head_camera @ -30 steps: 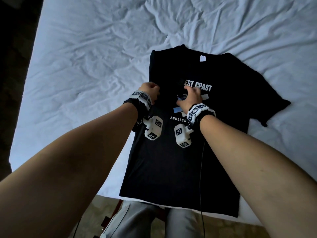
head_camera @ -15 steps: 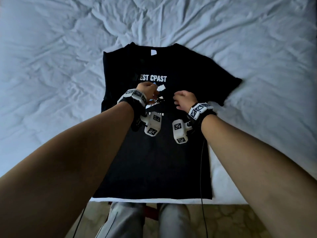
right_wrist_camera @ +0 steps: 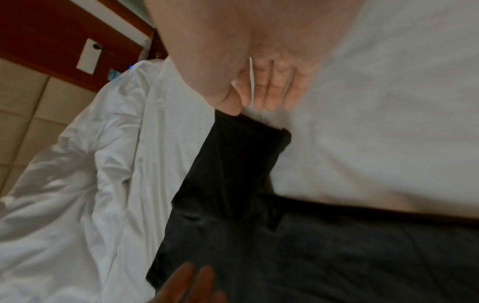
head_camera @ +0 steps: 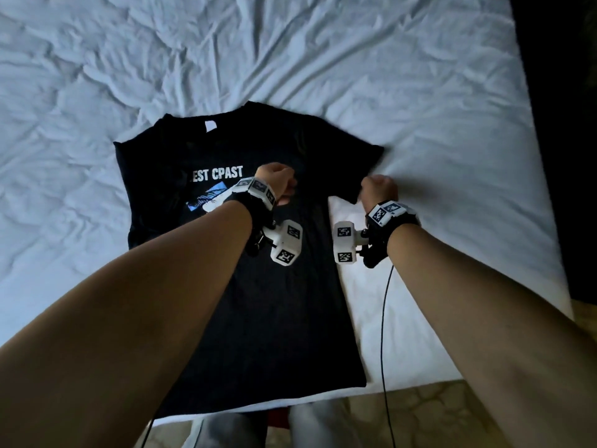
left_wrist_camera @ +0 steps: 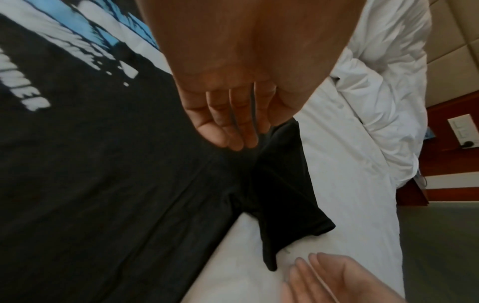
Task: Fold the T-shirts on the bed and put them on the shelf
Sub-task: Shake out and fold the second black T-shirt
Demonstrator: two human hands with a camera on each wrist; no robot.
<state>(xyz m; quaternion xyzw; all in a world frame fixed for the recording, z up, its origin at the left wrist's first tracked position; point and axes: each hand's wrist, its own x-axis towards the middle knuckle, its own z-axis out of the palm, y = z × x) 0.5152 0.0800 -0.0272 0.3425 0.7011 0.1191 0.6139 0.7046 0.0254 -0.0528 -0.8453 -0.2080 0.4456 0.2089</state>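
Observation:
A black T-shirt [head_camera: 274, 302] with a white and blue print lies flat, front up, on the white bed [head_camera: 420, 92]; its left side is folded in. Its right sleeve [head_camera: 352, 166] sticks out onto the sheet. My left hand [head_camera: 274, 182] hovers over the chest to the right of the print, and in the left wrist view its fingers [left_wrist_camera: 228, 123] hang relaxed above the cloth [left_wrist_camera: 103, 184], holding nothing. My right hand [head_camera: 378, 189] is at the sleeve's outer edge. In the right wrist view its fingers [right_wrist_camera: 269, 88] are straight over the sheet, thumb beside the sleeve [right_wrist_camera: 233, 164].
A rumpled white duvet [left_wrist_camera: 376, 102] is bunched at the head of the bed, below padded wall panels [left_wrist_camera: 453, 30] and a wooden strip with a socket [left_wrist_camera: 464, 133]. The bed's near edge meets a patterned floor [head_camera: 420, 409]. A black cable [head_camera: 382, 334] hangs from my right wrist.
Both hands have moved right from the print in the shirt's middle. The left is now over the right chest, the right has reached the sleeve's edge.

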